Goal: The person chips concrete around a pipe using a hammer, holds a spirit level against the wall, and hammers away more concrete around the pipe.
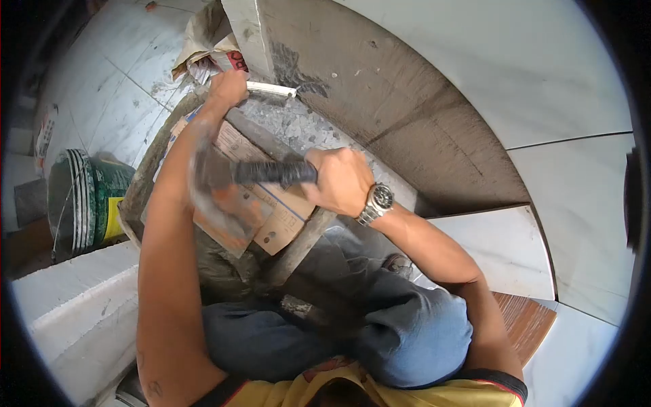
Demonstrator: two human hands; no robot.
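Note:
My right hand is wrapped around the black grip of a hammer, held above some cardboard. The hammer's head is smeared by motion on the left, in front of my left forearm. Farther off, my left hand is closed around one end of a narrow white strip. That strip points right, its free end close to the bare grey wall. The fingers of the left hand are partly hidden from above. Beneath the hammer, printed cardboard lies across a raised edge.
A green bucket stands at the left beside a pale ledge. An open paper sack is behind my left hand. Bare cement wall rises at the right under large pale tiles. A loose white tile leans low there.

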